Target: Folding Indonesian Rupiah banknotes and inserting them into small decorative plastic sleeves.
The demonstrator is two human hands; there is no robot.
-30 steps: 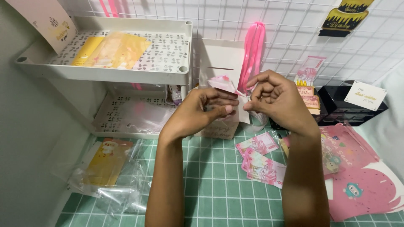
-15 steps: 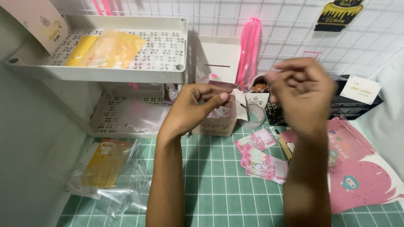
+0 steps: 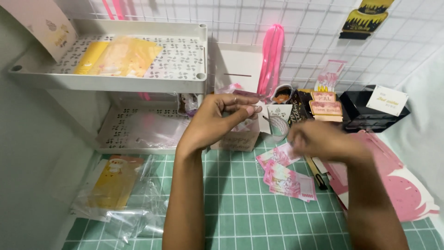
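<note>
The right hand [image 3: 323, 141] has dropped away from the left one: half a second ago it was raised level with the small items at the back of the tabletop, and now it is low and motion-blurred, just above the pink banknotes [image 3: 286, 176] fanned on the green grid cutting mat [image 3: 240, 213]. The blur hides its fingers, so I cannot tell whether it is clenched or released, or whether it carries anything. The left hand [image 3: 217, 120] has stayed up where it was, thumb and forefinger pinched on a small pinkish slip [image 3: 245, 95], thin and flat like folded paper or film, held above a little brown kraft-paper box [image 3: 238, 141] that stands on the mat at the foot of the shelf unit. So the two-handed work on that slip looks to have split, with one hand keeping the piece and the other gone down toward the notes. The white plastic shelf [image 3: 138, 78] is perforated with a leaf pattern and carries glossy yellow packets [image 3: 118, 55]; crinkled clear cellophane bags [image 3: 120, 203] lie at the left of the mat, one over a yellow card. A satin pink ribbon [image 3: 270, 58] hangs on the white wire grid, and stiff pink card cutouts [image 3: 397, 185] lie at the right
</note>
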